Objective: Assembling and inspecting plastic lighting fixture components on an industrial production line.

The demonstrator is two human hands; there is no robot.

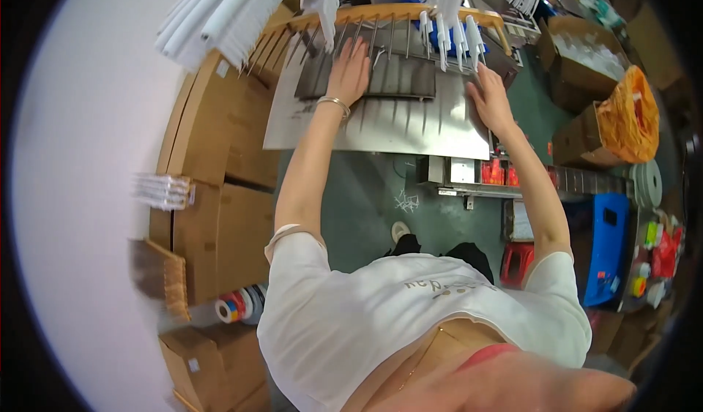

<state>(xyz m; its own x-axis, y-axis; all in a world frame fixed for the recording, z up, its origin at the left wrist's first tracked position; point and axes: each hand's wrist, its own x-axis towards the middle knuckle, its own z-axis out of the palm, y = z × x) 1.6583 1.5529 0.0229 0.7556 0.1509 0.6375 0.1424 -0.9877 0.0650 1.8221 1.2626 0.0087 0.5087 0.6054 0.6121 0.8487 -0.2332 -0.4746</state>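
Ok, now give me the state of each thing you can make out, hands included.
Left hand: open, palm down.
Right hand: open, thumb apart; contact with the white pieces unclear.
Wooden rack: some rods bare, others carrying white pieces.
Dark metal plate: lying on the metal table.
Upper-right cardboard box: open, clear plastic inside.
Orange bag: open, crumpled.
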